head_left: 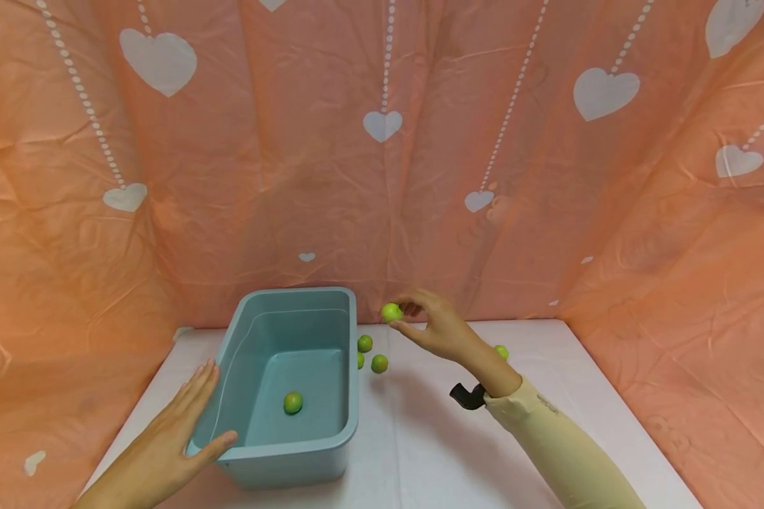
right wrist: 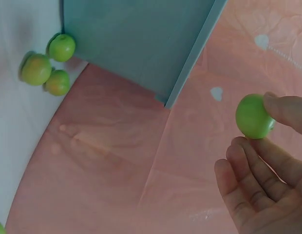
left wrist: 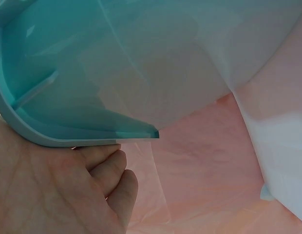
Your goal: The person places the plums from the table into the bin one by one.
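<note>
My right hand (head_left: 436,325) pinches a small round green fruit (head_left: 391,313) between thumb and fingertips, raised above the table to the right of the bin. The right wrist view shows the same fruit (right wrist: 254,116) at the thumb and forefinger, the other fingers loosely bent beneath. With fingers extended and thumb spread, my left hand (head_left: 175,438) rests against the left side of a blue-grey plastic bin (head_left: 353,367). In the left wrist view, that hand (left wrist: 58,185) lies along the bin's rim (left wrist: 68,143). One green fruit (head_left: 293,403) lies on the bin's floor.
Several more green fruits lie on the white-covered table (head_left: 420,452): one (head_left: 379,364) among a cluster beside the bin's right wall, another (head_left: 501,351) behind my right forearm. A black strap-like piece (head_left: 467,396) sticks out by the right sleeve. Orange-pink sheets (head_left: 293,177) with hearts enclose the table.
</note>
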Demonstrator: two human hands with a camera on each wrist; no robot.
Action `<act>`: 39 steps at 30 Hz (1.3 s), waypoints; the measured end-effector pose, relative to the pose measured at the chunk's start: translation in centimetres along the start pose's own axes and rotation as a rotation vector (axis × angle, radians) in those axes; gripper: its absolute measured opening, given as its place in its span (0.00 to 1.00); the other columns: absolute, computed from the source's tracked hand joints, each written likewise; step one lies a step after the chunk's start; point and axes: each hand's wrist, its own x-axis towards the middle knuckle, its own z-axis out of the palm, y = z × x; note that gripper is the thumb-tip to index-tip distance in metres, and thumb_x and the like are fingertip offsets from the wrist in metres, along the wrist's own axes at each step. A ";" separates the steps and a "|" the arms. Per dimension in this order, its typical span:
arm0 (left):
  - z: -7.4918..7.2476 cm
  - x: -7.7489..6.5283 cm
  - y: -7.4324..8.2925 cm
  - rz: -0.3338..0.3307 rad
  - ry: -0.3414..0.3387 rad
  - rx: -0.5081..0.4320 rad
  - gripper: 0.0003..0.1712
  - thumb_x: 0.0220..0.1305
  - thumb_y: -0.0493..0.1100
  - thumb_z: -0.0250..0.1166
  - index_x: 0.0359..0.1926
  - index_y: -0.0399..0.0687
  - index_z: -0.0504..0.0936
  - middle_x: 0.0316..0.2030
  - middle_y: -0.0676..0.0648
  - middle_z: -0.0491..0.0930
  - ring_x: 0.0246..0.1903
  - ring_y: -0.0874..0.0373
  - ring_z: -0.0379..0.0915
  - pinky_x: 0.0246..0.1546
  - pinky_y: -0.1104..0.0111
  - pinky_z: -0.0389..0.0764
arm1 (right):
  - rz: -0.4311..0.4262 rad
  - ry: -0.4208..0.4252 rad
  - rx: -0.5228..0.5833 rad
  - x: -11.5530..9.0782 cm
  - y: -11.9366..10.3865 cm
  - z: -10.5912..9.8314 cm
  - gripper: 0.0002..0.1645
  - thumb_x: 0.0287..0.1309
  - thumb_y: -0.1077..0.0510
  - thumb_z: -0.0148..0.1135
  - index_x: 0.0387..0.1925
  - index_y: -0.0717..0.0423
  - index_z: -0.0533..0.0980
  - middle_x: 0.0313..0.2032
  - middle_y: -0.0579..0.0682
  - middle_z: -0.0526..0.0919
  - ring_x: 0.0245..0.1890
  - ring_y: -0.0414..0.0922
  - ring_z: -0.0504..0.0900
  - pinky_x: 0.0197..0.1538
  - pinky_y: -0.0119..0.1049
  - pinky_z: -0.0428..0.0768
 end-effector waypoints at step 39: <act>0.0 0.1 -0.2 -0.005 -0.002 -0.016 0.60 0.69 0.57 0.74 0.86 0.39 0.49 0.85 0.38 0.47 0.84 0.64 0.28 0.68 0.88 0.28 | -0.137 -0.185 0.058 5.2 -3.6 5.4 0.23 0.64 0.60 0.78 0.57 0.63 0.82 0.45 0.53 0.84 0.46 0.52 0.85 0.51 0.39 0.86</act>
